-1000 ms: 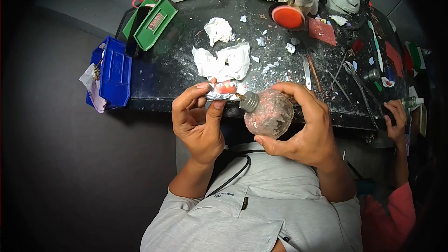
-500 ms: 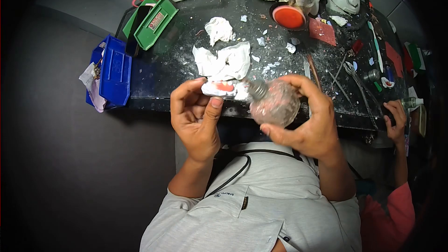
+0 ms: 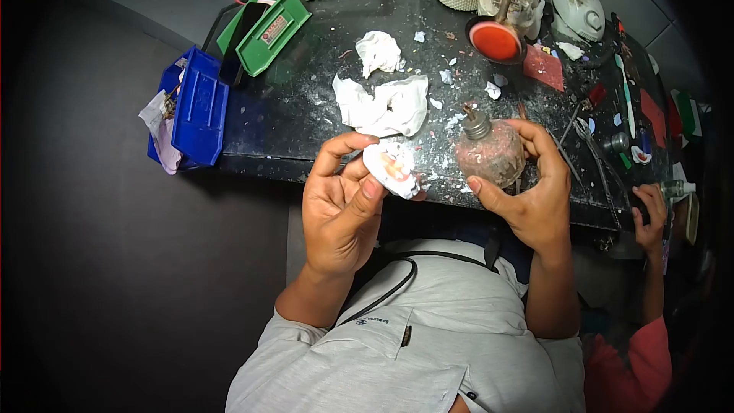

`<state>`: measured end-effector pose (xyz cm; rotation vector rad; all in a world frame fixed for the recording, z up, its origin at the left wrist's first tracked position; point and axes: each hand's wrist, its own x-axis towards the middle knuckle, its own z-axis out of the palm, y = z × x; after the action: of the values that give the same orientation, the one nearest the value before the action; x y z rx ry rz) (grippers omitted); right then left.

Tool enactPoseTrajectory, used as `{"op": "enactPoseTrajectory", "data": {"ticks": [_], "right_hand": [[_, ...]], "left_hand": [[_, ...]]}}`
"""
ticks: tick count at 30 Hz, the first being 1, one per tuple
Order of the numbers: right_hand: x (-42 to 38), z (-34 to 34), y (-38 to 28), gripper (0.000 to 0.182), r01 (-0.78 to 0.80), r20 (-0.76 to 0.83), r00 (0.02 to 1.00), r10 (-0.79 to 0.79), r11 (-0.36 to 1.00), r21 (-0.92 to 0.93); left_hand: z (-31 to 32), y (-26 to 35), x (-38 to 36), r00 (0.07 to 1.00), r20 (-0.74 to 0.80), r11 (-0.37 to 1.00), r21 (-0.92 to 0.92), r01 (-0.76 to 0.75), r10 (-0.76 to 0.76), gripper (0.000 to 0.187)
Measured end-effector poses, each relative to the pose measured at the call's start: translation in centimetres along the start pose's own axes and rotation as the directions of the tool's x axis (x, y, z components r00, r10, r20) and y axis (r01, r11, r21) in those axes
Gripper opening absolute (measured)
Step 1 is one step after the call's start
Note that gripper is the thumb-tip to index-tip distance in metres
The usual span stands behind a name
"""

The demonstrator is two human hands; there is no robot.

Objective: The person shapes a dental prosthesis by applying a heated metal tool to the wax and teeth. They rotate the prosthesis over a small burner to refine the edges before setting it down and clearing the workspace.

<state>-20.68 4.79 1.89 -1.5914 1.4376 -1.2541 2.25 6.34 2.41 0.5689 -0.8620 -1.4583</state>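
Dusty black desk (image 3: 275, 126) behind, L hand (image 3: 336, 220) pinches white cast (image 3: 391, 169) nr front edge, R hand (image 3: 541, 197) grips glass bottle (image 3: 489, 151), base poss. off desk (hard to tell), so a loose grip could drop either.

Red label (image 3: 274, 30) on green bin (image 3: 256, 53) was illegible, embossing (image 3: 204, 99) on blue bin (image 3: 201, 134), left of green bin, was unreadable, lettering (image 3: 375, 322) on shirt (image 3: 344, 367), below green bin, began "SAB".

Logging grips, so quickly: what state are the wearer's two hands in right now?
Left hand: closed, holding the white piece with a pinkish patch.
Right hand: closed around the bottle with a metal neck.
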Motion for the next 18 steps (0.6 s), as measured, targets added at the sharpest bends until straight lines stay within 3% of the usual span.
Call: {"op": "enactPoseTrajectory", "data": {"ticks": [5, 8, 11, 18], "right_hand": [[-0.2, -0.3, -0.4, 0.065, 0.053, 0.019, 0.998, -0.055, 0.997, 0.058], [-0.7, -0.4, -1.1, 0.067, 0.089, 0.055, 0.994, -0.095, 0.991, 0.096], [-1.2, -0.2, -1.8, 0.070, 0.133, 0.111, 0.983, -0.147, 0.984, 0.122], [-1.6, 0.9, -2.8, 0.072, 0.178, 0.214, 0.959, -0.188, 0.982, 0.065]], "left_hand": [[-0.6, -0.7, 0.0, 0.997, -0.011, 0.995, 0.061, -0.080, 0.081, 0.044], [-1.3, -1.2, 0.3, 0.956, 0.055, 0.922, 0.257, -0.291, 0.287, 0.043], [-1.0, -1.8, 0.5, 0.911, 0.013, 0.858, 0.330, -0.393, 0.412, 0.036], [-1.1, -2.0, 0.4, 0.891, 0.038, 0.829, 0.352, -0.435, 0.452, 0.035]]}}
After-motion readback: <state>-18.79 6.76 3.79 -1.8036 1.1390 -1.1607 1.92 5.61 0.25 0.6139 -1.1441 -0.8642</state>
